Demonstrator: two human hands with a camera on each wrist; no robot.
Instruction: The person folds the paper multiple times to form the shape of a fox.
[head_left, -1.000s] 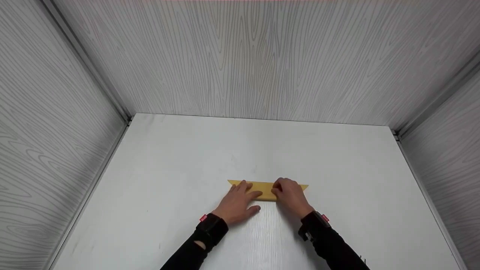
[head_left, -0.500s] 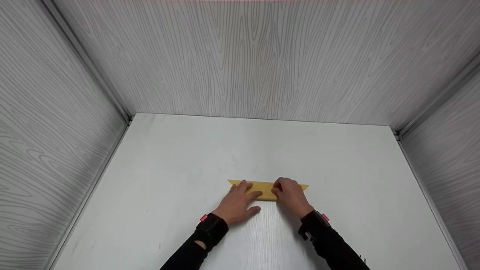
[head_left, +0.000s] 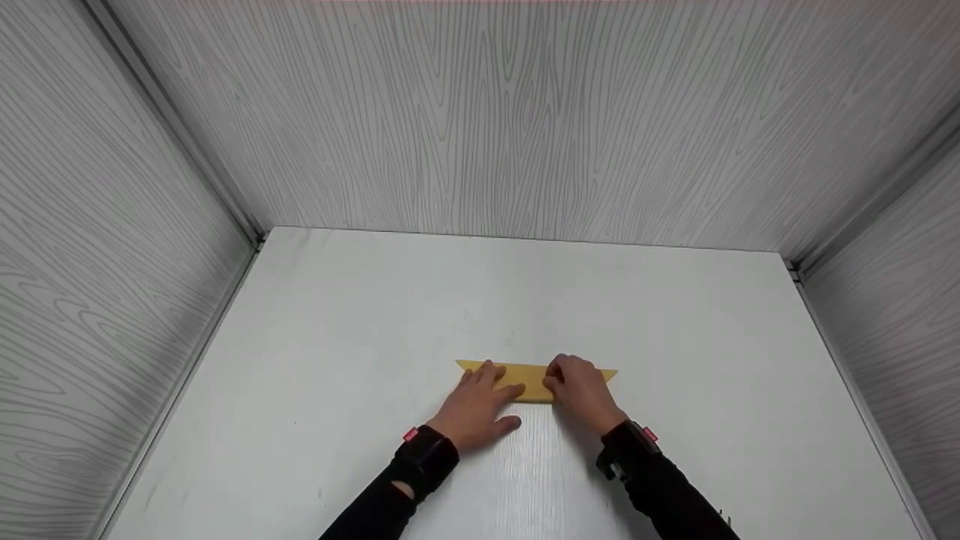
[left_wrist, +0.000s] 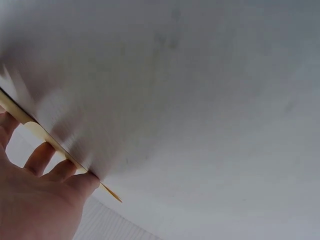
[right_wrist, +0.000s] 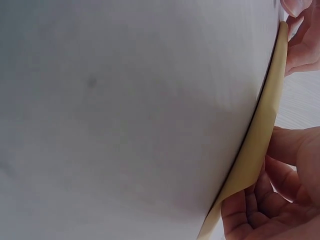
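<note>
In the head view, the yellow folded paper (head_left: 534, 384) lies at lower centre, on the table (head_left: 375, 322). My left hand (head_left: 472, 412) rests on it with fingers spread; my right hand (head_left: 583, 394) lies curled against it. Against half a second ago, almost nothing is different. In the left wrist view, lower left, the paper looks light, easy to crease (better to hold it flat near its ends). In the right wrist view, lower right, I touch its edge; whether I pinch it, I cannot tell.
</note>
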